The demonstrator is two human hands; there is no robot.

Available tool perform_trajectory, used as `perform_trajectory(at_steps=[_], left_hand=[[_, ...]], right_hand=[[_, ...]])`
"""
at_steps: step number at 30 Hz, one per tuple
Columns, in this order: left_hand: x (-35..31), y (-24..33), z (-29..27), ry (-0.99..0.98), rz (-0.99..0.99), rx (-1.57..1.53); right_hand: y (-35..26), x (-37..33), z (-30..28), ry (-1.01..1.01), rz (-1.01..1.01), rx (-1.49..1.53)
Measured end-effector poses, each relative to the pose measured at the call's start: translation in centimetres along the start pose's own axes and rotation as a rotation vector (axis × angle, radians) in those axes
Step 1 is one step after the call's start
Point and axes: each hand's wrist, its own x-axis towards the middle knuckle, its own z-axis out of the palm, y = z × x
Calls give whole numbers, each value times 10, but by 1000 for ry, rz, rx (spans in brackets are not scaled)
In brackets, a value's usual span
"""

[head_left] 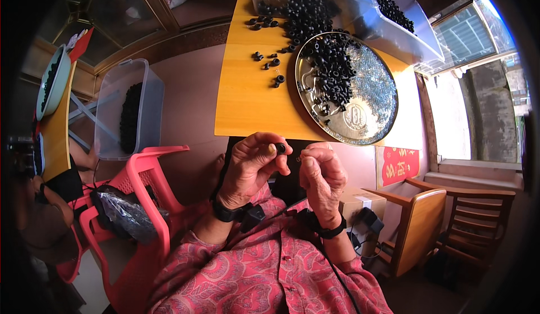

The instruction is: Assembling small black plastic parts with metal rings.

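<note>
In front of my chest, just off the table's near edge, my left hand (250, 165) pinches a small black ring-shaped part (280, 148) between thumb and fingertips. My right hand (323, 173) is a short gap to its right, thumb and fingers pressed together. A tiny thing may show at those fingertips, too small to name. Beyond my hands lies a round metal tray (354, 117), with a heap of similar black parts (334, 69) on its left half. Small shiny silvery pieces (374, 83) cover much of its right half.
On the yellow table (242, 106), loose black parts (274, 62) lie left of the tray, near clear plastic bins (402, 27) at the back. Pink plastic chairs (149, 184) and a clear tub (149, 117) stand left; wooden chairs (419, 229) and a cardboard box (360, 201) right. A person sits far left.
</note>
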Motion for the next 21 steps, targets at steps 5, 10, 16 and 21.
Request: perform_trajectory(at_steps=[5,10,16,21], left_hand=[[-1,1,3,-8,1,28],[-1,-1,11,55,-28,77],[-3,-3,9,69,-39,126],[-4,0,13,78,-78,94]], right_hand=[[-7,3,3,-1,78,208],[0,5,6,2,59,268],[6,7,8,7,15,260],[9,7,10,5,-41,158]])
